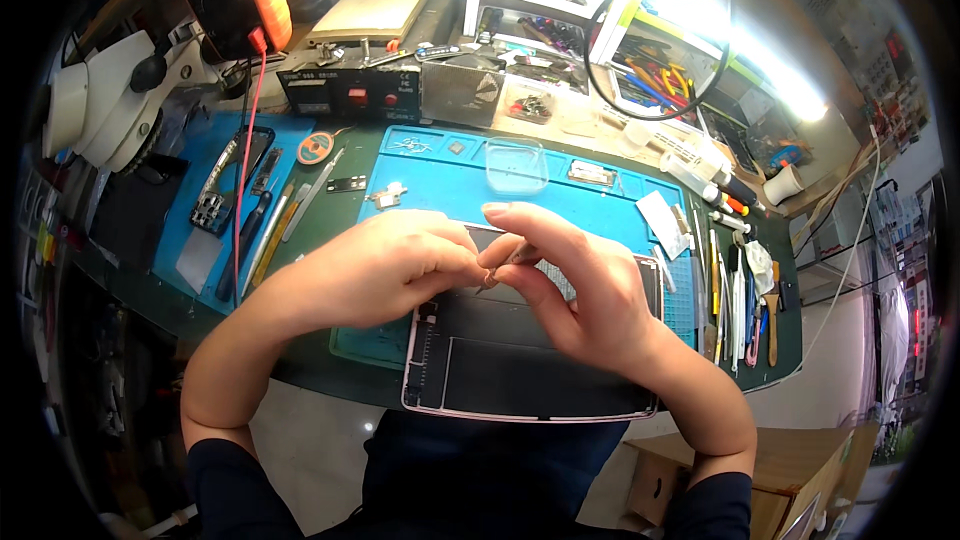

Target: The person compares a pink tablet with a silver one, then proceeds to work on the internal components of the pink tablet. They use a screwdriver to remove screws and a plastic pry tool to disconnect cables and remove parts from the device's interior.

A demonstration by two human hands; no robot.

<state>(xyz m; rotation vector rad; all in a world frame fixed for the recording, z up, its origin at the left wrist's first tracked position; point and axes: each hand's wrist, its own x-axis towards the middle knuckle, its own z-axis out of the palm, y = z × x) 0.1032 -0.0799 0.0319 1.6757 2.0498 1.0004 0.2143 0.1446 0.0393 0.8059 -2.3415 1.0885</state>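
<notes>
My two hands meet fingertip to fingertip over the opened tablet (pixel 510 370), a dark inside with a thin pinkish rim. My left hand (pixel 390 265) is closed, thumb and forefinger pinched at the meeting point. Fingers curled, my right hand (pixel 590 290) pinches there too. A small, thin, greyish piece shows between the fingertips, too small and covered to name. The tablet lies partly on the blue repair mat (pixel 440 180), its near edge reaching past the table's front. My hands hide its upper middle.
A clear plastic box (pixel 516 166) sits on the mat beyond my hands. Small metal parts (pixel 388 196) lie near its left side. A screwdriver (pixel 243 245) and tweezers are at left; several brushes and tools (pixel 740 290) line the right. A red cable (pixel 249 150) hangs at left.
</notes>
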